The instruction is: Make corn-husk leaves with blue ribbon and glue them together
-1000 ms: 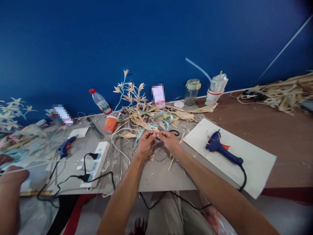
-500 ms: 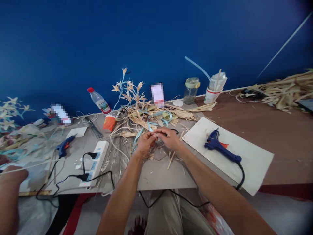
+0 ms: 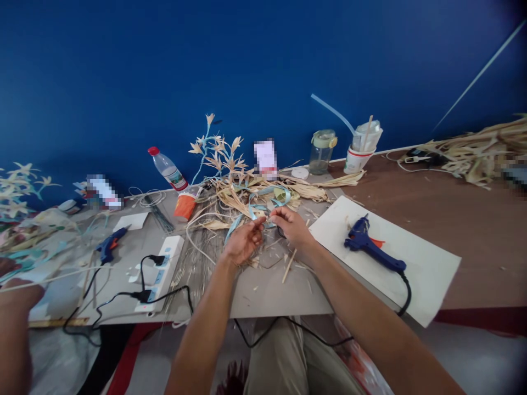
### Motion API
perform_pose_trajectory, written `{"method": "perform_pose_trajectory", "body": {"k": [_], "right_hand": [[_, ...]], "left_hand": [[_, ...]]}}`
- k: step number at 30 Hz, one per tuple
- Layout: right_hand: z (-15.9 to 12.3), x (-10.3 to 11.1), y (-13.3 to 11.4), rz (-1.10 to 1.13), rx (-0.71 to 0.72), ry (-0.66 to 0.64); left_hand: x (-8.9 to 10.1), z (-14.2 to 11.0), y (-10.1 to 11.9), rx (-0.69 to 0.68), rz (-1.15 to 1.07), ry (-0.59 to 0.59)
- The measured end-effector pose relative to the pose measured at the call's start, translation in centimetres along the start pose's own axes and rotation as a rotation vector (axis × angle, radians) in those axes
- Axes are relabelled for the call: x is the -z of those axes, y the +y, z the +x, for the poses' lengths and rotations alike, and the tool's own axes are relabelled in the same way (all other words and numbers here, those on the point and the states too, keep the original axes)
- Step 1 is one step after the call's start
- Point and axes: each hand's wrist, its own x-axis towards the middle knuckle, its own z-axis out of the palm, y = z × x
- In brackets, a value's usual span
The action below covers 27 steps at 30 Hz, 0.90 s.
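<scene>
My left hand [image 3: 245, 241] is over the middle of the table, turned partly palm up, its fingers curled and the index fingertip pointing at my other hand. My right hand [image 3: 291, 227] is just beside it, thumb and fingertips pinched together. Whatever lies between the fingers of either hand is too small to make out. Behind the hands are dried husk strips [image 3: 307, 191] and a light blue ribbon [image 3: 252, 204]. Farther back rises a branch of pale husk flowers [image 3: 220, 151] with blue-wrapped stems. Near my right wrist a thin stick [image 3: 289, 266] lies on the table.
To the right, a blue glue gun [image 3: 373, 247] rests on a white board [image 3: 428, 274]. At left are a power strip [image 3: 162, 274], another glue gun [image 3: 111, 244], an orange cup [image 3: 184, 207], a bottle [image 3: 168, 170] and a co-worker's arm [image 3: 16, 323]. A jar [image 3: 321, 153] stands behind.
My hands have drawn slightly apart. The left has rolled more palm up, and the right has lifted a little up and to the right. The things on the table look unmoved.
</scene>
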Motion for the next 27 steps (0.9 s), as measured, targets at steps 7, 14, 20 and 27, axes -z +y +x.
{"method": "perform_pose_trajectory", "body": {"k": [7,14,20,27], "right_hand": [[0.3,0.3,0.5,0.040,-0.006,0.029],[0.4,1.6,0.0,-0.296,0.153,0.193],[1.2,4.3,0.4,-0.310,0.052,0.454],[1.7,4.4,1.3,-0.621,0.010,0.284]], "left_hand": [[0.4,0.0,0.1,-0.095,0.096,0.042],[0.4,0.3,0.0,-0.166,0.156,0.084],[0.8,0.6,-0.1,-0.159,0.142,0.129],[0.5,0.8,-0.4,-0.136,0.231,0.134]]}}
